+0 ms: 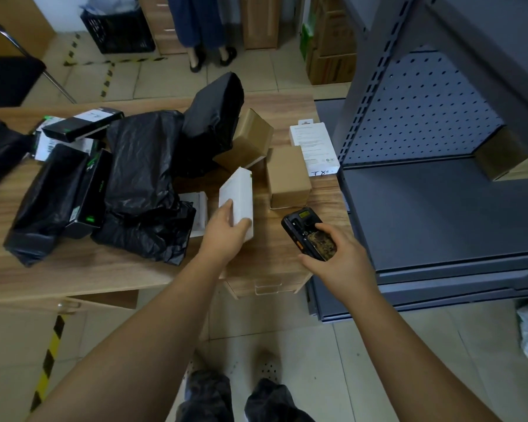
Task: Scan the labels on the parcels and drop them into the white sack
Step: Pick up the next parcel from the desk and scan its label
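A white parcel [237, 200], tilted up off the counter [104, 269], sits pinched between the thumb and fingers [227, 207] of the left hand [226, 233], while just to its right the right hand [336, 254] wraps its fingers around a handheld scanner [308, 236]. Beyond the fingers, brown boxes [287, 178], black-bagged parcels [141, 166] and dark cartons [83, 123] crowd the counter, apparently still unscanned. No white sack is in view, so most of the job seems to lie ahead.

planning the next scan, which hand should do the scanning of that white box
Right. The right hand already grips the handheld scanner, beside the white box that the left hand holds tilted up off the table.
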